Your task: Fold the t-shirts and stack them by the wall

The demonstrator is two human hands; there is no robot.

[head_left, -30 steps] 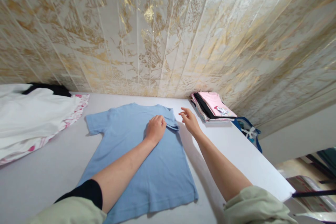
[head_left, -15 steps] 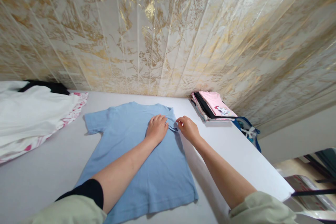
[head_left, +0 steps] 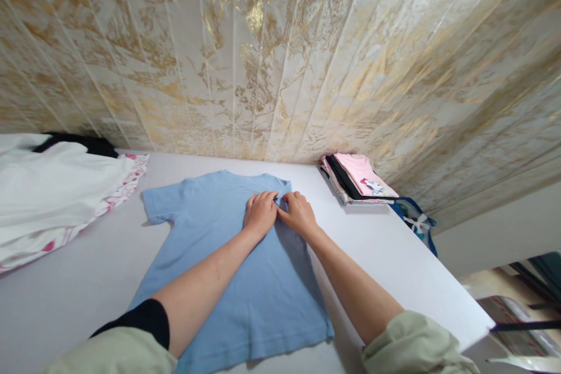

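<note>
A light blue T-shirt (head_left: 236, 280) lies spread on the white table, its neckline toward the wall. Its left sleeve sticks out flat, while the right sleeve is turned in over the body. My left hand (head_left: 262, 211) rests on the upper right of the shirt, fingers closed at the turned-in sleeve. Right beside it, my right hand (head_left: 298, 214) pinches fabric of the same sleeve, thumb toward the left hand. A small dark fold shows between the two hands. The fingertips and the gripped cloth are partly hidden.
White garments with pink-patterned trim (head_left: 65, 187) lie at the left, black cloth (head_left: 94, 145) behind them. A stack of folded clothes, pink on top (head_left: 359, 172), sits at the back right. Beside it is a blue-edged bag (head_left: 416, 222). A gold-patterned curtain (head_left: 245, 70) hangs behind the table (head_left: 394, 280).
My right hand has moved left, from the shirt's side edge to right beside my left hand, bringing the sleeve edge inward. My left hand has stayed nearly in place.
</note>
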